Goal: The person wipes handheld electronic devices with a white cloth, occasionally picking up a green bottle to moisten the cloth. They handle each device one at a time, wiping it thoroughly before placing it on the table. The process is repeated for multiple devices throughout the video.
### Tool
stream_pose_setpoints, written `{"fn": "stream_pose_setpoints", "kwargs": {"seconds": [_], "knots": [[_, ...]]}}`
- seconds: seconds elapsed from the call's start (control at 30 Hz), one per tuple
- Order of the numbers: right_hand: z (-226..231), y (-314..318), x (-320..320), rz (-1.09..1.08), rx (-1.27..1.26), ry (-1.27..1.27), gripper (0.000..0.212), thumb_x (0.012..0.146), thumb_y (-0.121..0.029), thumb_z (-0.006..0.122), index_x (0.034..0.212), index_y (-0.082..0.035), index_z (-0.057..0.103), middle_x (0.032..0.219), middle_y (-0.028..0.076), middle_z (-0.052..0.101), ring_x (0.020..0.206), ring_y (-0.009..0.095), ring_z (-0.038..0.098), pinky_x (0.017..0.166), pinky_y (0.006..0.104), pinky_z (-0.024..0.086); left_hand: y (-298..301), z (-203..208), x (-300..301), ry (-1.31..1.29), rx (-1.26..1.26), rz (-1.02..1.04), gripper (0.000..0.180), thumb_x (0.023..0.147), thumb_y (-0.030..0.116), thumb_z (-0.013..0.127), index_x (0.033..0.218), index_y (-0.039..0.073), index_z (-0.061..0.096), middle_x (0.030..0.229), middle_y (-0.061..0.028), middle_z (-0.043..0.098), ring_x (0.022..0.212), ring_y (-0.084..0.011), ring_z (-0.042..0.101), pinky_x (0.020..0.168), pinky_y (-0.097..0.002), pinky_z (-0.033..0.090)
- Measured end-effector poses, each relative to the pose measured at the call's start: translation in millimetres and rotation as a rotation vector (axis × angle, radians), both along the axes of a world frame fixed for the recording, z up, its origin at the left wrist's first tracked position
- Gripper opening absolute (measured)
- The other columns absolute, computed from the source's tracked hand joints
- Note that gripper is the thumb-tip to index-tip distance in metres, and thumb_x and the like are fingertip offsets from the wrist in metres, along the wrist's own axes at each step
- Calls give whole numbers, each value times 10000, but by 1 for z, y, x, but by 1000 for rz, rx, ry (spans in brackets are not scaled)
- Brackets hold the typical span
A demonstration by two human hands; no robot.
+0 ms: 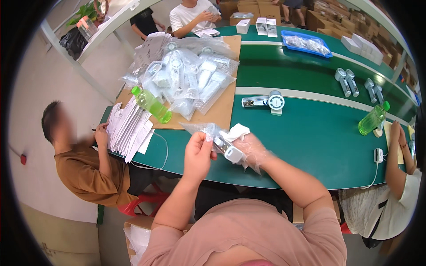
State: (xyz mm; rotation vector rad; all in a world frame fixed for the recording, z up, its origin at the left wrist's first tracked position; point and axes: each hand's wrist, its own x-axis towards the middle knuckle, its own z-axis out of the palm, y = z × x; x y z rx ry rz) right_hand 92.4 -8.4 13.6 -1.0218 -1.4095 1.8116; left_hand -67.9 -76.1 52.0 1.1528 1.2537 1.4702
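In front of my body, above the green table, is a pale handheld fan point(232, 152) with a see-through dark panel on its handle. My left hand point(198, 153) is closed on its far end, where a clear plastic bag point(198, 127) bunches around it. A thin clear plastic glove covers my right hand point(253, 151), which holds a crumpled white cloth point(238, 132) against the fan's side. The fan's head is hidden by the bag and my fingers. Farther off, another handheld fan point(275, 101) lies unbagged on the table.
A heap of bagged fans point(177, 73) covers a cardboard sheet point(225, 99), with a green bottle point(153, 106) and paper sheets point(128, 128) beside it. Several fans point(346, 82) lie on the green belt point(301, 66). Seated people flank me; a second bottle point(373, 119) stands right.
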Motion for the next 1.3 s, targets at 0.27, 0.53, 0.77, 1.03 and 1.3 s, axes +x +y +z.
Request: {"fn": "stream_pose_setpoints", "kwargs": {"seconds": [0.27,0.53,0.77,1.03,1.3], "knots": [[90,-37,16,-45,61,-65,244,935,-268,649,1055,-55,636,821,33,662,626,89,613,508,249,497,-1,32,-32,55,-51,-117,156,979,136,558,845,57,574,683,28,546,562,-43,463,502,-207,360],[115,-48,37,-12,42,-102,163,938,-206,596,977,-50,622,724,45,646,529,86,584,397,243,426,-1,52,-26,77,-97,-209,257,978,180,532,742,80,538,610,52,467,529,-39,400,475,-217,311],[133,-32,57,-102,-54,-238,191,926,-254,653,915,-81,572,715,28,617,509,100,555,396,261,420,14,61,-10,176,-161,-300,289,989,227,533,733,94,522,581,57,422,508,-41,380,467,-227,310],[88,2,83,-583,-15,208,250,969,-329,576,998,-80,563,746,45,601,550,162,583,403,304,457,83,84,-12,-148,-208,-247,178,1006,225,516,945,76,593,783,-15,607,645,-119,576,571,-269,460],[27,42,121,-638,-123,602,226,954,-369,571,879,-156,569,640,-24,549,496,96,524,375,251,375,222,144,-92,66,656,313,210,1010,205,511,937,27,596,822,-47,618,732,-143,603,611,-297,493]]}}
